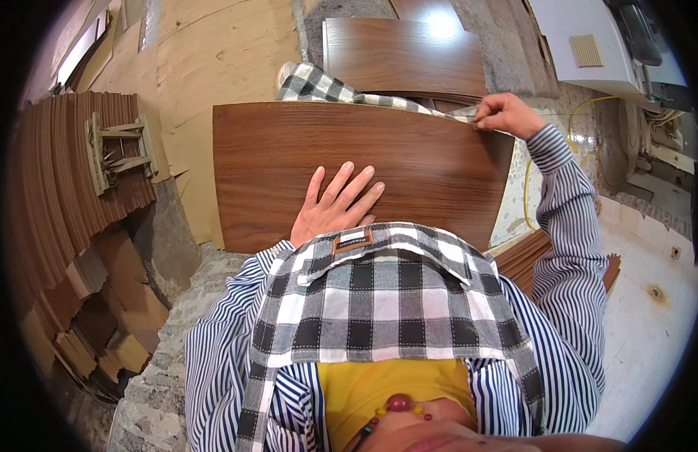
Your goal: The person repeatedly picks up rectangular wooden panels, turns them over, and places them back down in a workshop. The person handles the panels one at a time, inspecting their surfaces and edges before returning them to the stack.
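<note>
A dark brown wood-grain board (269,164) lies across in front of me, its long grain running left to right. My left hand (340,200) rests palm down on its near middle, fingers spread, gripping nothing. Over the far right part of the board, my right hand (504,116) has thumb and fingers pinched together at the far edge. Whether a thin, pale, see-through piece there is between those fingertips cannot be made out. Black-and-white checked cloth (326,82) shows just beyond the far edge of the board.
Similar wood-grain boards (399,53) lie beyond the cloth. To the left stands a tall stack of brown panels (60,186) with a small wooden frame (123,150) on it. A yellow cord (528,195) runs on the right, below a white machine housing (580,42).
</note>
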`<state>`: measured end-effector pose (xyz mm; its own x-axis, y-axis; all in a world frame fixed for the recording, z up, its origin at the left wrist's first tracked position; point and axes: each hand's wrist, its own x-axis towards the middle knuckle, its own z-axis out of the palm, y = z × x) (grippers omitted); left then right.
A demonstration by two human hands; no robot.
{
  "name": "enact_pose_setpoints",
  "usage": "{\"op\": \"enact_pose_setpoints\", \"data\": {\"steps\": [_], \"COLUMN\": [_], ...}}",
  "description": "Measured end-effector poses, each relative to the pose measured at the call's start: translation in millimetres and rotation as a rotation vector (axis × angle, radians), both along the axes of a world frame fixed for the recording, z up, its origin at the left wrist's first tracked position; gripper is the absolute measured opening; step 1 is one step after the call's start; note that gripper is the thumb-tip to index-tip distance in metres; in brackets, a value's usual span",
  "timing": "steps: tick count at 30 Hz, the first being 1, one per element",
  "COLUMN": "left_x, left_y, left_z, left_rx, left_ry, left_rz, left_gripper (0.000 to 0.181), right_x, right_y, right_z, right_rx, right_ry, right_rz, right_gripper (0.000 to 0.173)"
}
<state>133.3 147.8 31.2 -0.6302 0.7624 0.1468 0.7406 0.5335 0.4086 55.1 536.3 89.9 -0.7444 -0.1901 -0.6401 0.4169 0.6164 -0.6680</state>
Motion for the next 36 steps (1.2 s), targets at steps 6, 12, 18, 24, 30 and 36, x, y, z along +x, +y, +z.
{"op": "enact_pose_setpoints", "data": {"steps": [6,12,18,24,30,36], "left_x": [-2.1,-8.0,-15.2,-2.0,-46.8,-150.9], "left_y": [-3.5,-4.0,-35.0,-83.6,-30.4,49.0], "left_z": [-1.1,-1.7,-21.0,-29.8,-12.8,-8.8], "left_rx": [0.003,0.09,0.628,0.392,0.623,1.538], "left_ry": [0.004,0.065,-0.391,-1.358,-1.599,-1.138], "left_rz": [0.02,0.023,0.286,0.382,0.241,0.528], "left_gripper": [0.047,0.042,0.015,0.035,0.059,0.045], "right_x": [-66.2,-84.9,-49.9,-37.2,-41.7,-33.1], "right_y": [-123.4,-208.3,-83.7,-62.9,-13.1,-53.3], "right_z": [-33.8,-36.9,-55.2,-49.1,-17.9,15.2], "right_rx": [-0.13,-0.232,-0.418,-0.393,-0.449,-0.767], "right_ry": [0.133,0.502,-0.019,0.016,0.304,0.387], "right_rz": [0.246,0.289,0.273,-0.004,-0.306,-0.562], "right_gripper": [0.012,0.014,0.008,0.011,0.011,0.011]}}
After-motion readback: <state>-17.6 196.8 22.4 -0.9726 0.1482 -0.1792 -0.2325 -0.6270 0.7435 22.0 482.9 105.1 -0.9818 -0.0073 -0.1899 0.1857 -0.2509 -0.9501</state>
